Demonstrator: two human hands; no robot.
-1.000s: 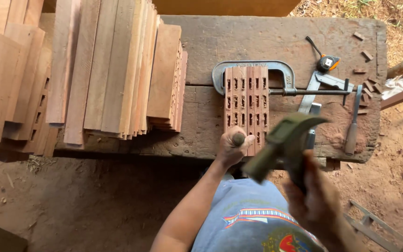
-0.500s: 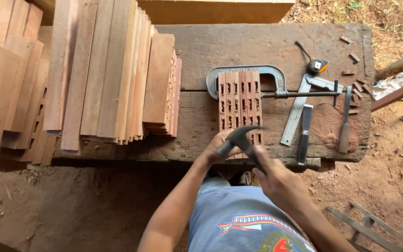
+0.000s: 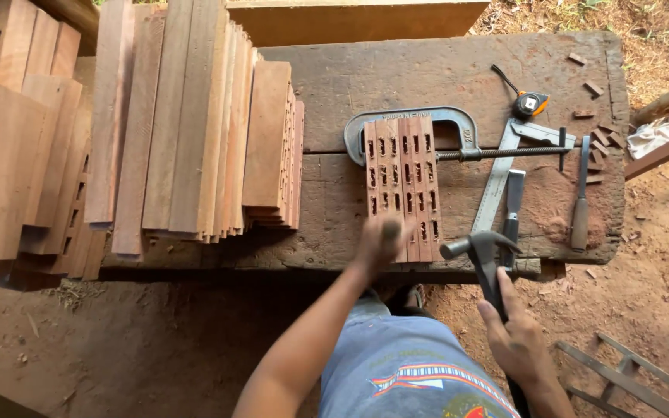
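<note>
— Two big things first? 
— Yes: the worn workbench (image 3: 443, 70), then the stack of long boards (image 3: 187, 124) at its nine o'clock side.
— And the work itself?
— A bundle of slotted wood pieces (image 3: 400, 186) sits mid-bench, pinched in a C-clamp (image 3: 458, 124).
— Hands?
— The left hand (image 3: 381, 240), blurred, is clenched around something small at the bundle's six o'clock end; I cannot tell what. The right hand (image 3: 516, 340) grips a hammer (image 3: 485, 259) by the handle.
— How to strike well?
— I'd judge short square blows best, the clamp kept tight.
— Room?
— The bench edge is just below; chisels (image 3: 581, 201) lie at three o'clock, so swing space is narrow
</note>
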